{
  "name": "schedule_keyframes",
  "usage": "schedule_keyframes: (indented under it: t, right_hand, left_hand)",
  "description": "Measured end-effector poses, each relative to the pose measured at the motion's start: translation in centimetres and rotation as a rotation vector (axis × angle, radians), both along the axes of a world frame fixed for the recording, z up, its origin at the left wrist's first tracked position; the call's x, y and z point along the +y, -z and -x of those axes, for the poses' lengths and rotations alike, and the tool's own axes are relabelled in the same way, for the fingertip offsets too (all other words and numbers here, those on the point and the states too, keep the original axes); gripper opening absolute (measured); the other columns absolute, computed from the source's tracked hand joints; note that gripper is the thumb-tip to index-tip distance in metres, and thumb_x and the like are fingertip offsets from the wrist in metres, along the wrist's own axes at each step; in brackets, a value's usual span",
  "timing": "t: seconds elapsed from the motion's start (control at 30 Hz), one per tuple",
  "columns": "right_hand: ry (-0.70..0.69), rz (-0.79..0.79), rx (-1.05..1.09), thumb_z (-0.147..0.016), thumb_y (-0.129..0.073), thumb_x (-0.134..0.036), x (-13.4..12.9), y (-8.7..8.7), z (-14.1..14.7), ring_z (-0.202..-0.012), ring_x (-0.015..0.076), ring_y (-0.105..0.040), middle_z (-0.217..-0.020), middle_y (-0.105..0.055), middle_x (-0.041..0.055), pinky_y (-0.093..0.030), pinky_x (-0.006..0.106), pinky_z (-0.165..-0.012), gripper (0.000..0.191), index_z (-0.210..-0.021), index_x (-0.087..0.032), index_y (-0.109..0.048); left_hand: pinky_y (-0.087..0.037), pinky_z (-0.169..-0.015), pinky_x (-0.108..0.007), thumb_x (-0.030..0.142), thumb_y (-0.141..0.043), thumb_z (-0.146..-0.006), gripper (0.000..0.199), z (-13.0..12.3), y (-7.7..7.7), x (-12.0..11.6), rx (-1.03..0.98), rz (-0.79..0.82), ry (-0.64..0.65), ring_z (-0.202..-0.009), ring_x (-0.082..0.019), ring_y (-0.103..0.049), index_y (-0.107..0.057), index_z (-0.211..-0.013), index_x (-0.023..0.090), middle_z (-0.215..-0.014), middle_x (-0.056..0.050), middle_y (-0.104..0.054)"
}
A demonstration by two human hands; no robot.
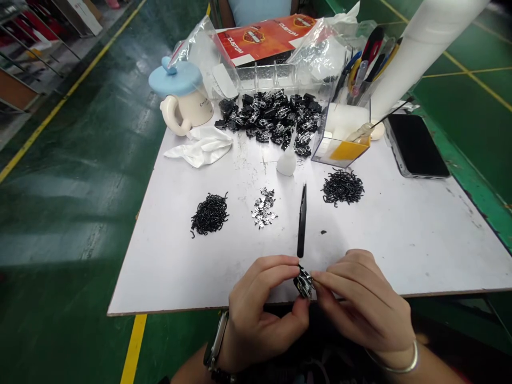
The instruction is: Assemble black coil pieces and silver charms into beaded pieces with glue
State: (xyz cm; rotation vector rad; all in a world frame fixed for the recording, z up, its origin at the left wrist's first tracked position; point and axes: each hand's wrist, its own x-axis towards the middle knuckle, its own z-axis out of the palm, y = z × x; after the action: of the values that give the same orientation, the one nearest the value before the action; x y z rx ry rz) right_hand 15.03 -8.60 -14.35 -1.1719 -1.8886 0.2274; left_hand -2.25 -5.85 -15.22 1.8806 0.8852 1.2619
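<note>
Black-and-metal part (304, 282) at the near edge of the table, held up between two hands. White table (400, 229) takes up most of the view. Red printed sheet (276, 37) lies along its far side. Left hand (264, 304): fingers curled, thumb below, tips closed round the part. Right hand (370, 298): thumb and forefinger narrowed at the part's right side; cannot tell whether they pinch it or some smaller piece.

Heap of black parts (276, 114) spreads across the far middle. Left of it, cream mug (192, 112) with a blue lid; right of it, clear box (342, 152) near a phone (418, 144), which lies screen up. Crumpled tissue (200, 146) just in front of the mug. Black tweezers (302, 221) lie just beyond the hands, small white bottle (287, 161) upright past them. Dark hooked bits in two piles, left pile (210, 214) and right pile (343, 188). Between these, smallest cluster: silver pieces (264, 208).
</note>
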Motion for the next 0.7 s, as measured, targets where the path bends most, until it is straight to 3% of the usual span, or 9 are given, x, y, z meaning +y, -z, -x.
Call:
schedule_keyframes:
  t: [0.7]
  right_hand:
    - [-0.109,0.060,-0.065,-0.081,-0.058,-0.005,0.43,-0.74,-0.39,-0.068,0.0156,-0.051,-0.075,-0.063,0.0049,-0.042,0.034,-0.064,0.021,-0.100,-0.014,-0.058]
  left_hand:
    - [-0.057,-0.080,-0.033,-0.002,-0.064,-0.068,0.044,0.29,0.20,-0.05,0.033,0.021,0.003,-0.096,-0.021,-0.063,-0.061,-0.109,0.014,-0.105,-0.009,-0.067]
